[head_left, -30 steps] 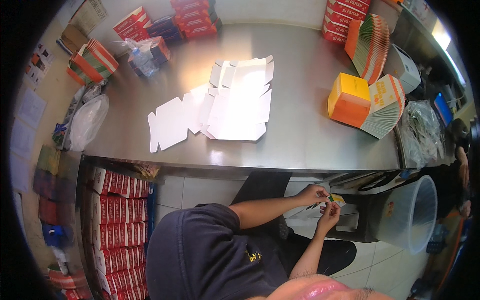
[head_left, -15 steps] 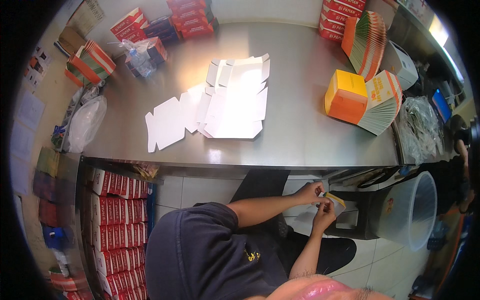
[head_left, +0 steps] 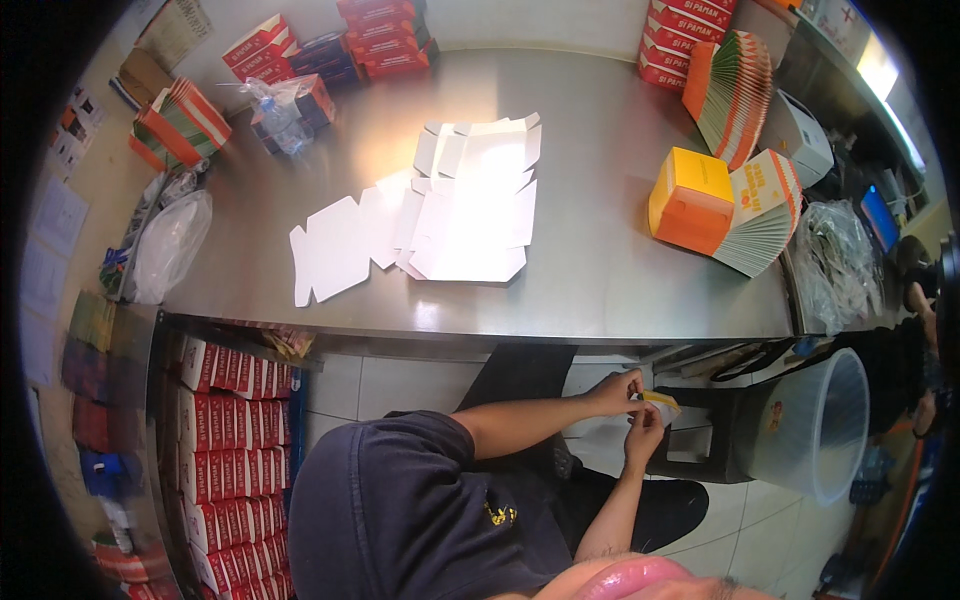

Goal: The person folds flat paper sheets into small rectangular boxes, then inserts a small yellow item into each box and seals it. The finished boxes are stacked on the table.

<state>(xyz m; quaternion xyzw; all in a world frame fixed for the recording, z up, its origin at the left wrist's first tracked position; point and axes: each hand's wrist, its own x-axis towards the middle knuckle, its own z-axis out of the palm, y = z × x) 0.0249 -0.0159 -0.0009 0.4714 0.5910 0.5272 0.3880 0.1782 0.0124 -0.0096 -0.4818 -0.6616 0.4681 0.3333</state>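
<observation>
Beyond the table's front edge, low and right of centre, my two hands are close together over my lap. My left hand [head_left: 622,391] pinches one edge of a small yellow-and-white folded card piece [head_left: 664,402]. From just below, my right hand [head_left: 644,436] holds the same piece with bent fingers. My fingers cover part of it, and its exact kind is too small to tell. Flat white box blanks [head_left: 470,230] lie overlapping on the metal table [head_left: 590,290], away from both hands.
A yellow-and-orange stack of cartons [head_left: 690,195] stands on the table's right, beside fanned folded cartons [head_left: 730,100]. Red boxes [head_left: 385,35] are stacked at the back. Below left, shelves hold rows of red-and-white boxes [head_left: 235,450]. A clear plastic tub [head_left: 800,430] sits on a dark stool [head_left: 705,410].
Both hands have shifted slightly left with the card piece, which has turned and now shows less of its white side. The things on the table stay in place.
</observation>
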